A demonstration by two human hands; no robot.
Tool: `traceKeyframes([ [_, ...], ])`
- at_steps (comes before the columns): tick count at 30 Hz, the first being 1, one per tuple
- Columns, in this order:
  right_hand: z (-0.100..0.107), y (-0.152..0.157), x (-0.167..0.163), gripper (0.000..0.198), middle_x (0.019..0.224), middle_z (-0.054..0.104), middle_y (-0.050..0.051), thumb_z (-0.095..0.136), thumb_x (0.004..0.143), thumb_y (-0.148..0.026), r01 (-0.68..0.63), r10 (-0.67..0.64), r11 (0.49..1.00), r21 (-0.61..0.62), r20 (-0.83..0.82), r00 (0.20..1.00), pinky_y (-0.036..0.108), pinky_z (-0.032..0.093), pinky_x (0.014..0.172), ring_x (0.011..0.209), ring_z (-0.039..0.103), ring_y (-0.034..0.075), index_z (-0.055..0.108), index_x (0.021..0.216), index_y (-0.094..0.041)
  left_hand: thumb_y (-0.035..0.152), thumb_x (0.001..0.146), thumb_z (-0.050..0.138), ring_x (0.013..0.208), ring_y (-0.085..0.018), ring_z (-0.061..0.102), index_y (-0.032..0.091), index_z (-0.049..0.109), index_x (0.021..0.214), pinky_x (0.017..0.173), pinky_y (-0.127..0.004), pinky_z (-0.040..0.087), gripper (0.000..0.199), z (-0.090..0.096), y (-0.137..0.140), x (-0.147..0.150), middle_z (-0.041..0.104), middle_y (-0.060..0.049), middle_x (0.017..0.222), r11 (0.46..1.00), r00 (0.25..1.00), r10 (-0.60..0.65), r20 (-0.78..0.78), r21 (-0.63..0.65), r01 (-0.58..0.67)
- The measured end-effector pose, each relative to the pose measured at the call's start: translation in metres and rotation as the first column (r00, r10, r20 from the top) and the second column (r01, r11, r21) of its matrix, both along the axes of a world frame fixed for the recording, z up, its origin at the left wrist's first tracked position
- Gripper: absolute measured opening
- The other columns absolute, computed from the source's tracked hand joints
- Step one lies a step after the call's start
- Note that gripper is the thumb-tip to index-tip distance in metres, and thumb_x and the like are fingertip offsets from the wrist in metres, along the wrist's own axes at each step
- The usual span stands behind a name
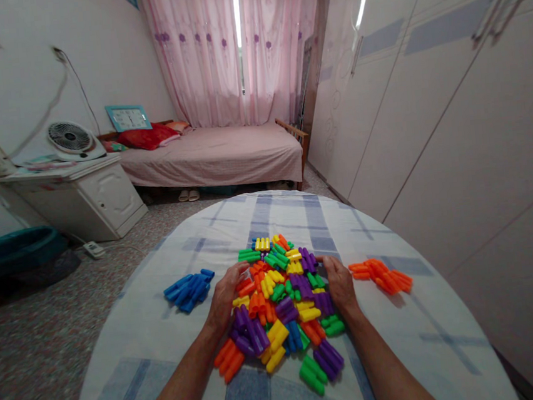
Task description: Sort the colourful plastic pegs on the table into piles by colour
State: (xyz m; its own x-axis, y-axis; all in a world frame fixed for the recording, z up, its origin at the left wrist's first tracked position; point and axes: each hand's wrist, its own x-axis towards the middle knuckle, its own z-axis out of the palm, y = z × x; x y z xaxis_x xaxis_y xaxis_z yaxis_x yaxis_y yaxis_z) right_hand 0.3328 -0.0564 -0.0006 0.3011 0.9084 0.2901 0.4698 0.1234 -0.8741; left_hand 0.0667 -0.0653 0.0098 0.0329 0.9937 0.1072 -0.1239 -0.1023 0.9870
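A heap of plastic tube-shaped building pieces in purple, yellow, green, orange and blue covers the middle of the table. My left hand rests against the heap's left side, its fingers stretched forward along the pieces. On the opposite side, my right hand touches the heap's right edge with fingers extended. Neither hand appears to grip a piece; some fingertips are hidden. Left of the heap lies a small pile of blue pieces. A pile of orange pieces lies to the right.
The round table has a blue-and-white checked cloth. Beyond it stands a bed with a pink cover. A white cabinet carrying a fan is at left, near a bin. A tall wardrobe lines the right.
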Motion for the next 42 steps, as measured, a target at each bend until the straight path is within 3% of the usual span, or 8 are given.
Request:
traceKeyframes([
  [16,0.001,0.000,0.000,0.042,0.097,0.066,0.007,0.031,0.086,-0.043,-0.005,0.005,1.000,-0.005,-0.002,1.000,0.032,0.039,0.087,0.094,0.056,0.020,0.065,0.089,-0.019,0.057,0.080,0.047,0.108,-0.027,0.057,0.017,0.061,0.109,0.093,-0.039,0.044,0.052,0.000,-0.001,-0.001,0.061,-0.010,0.119,0.998,1.000,-0.012,-0.019,-0.061,0.010],
  [27,0.005,-0.002,-0.002,0.044,0.096,0.066,0.007,0.030,0.086,-0.044,0.003,-0.003,1.000,-0.008,0.003,1.000,0.032,0.039,0.086,0.093,0.056,0.020,0.066,0.088,-0.018,0.056,0.082,0.044,0.110,-0.025,0.055,0.015,0.066,0.102,0.100,-0.040,0.036,0.050,0.004,0.001,-0.002,0.065,-0.011,0.111,0.992,0.916,-0.074,0.393,-0.067,0.108],
  [34,0.003,-0.001,-0.001,0.044,0.094,0.066,0.007,0.031,0.086,-0.044,-0.005,0.005,1.000,-0.004,0.001,1.000,0.031,0.040,0.085,0.092,0.057,0.020,0.066,0.091,-0.017,0.059,0.079,0.047,0.116,-0.029,0.051,0.014,0.065,0.101,0.098,-0.045,0.038,0.053,0.002,0.002,-0.002,0.062,-0.012,0.117,0.992,0.947,0.047,0.318,-0.127,-0.007],
  [42,0.004,-0.001,-0.001,0.045,0.094,0.067,0.007,0.032,0.085,-0.046,0.008,-0.008,1.000,-0.002,-0.016,1.000,0.032,0.040,0.085,0.092,0.057,0.020,0.067,0.090,-0.018,0.059,0.080,0.046,0.118,-0.027,0.049,0.014,0.066,0.101,0.103,-0.043,0.034,0.054,-0.005,0.005,-0.002,0.063,-0.011,0.116,0.993,0.961,0.036,0.274,-0.117,-0.004],
])
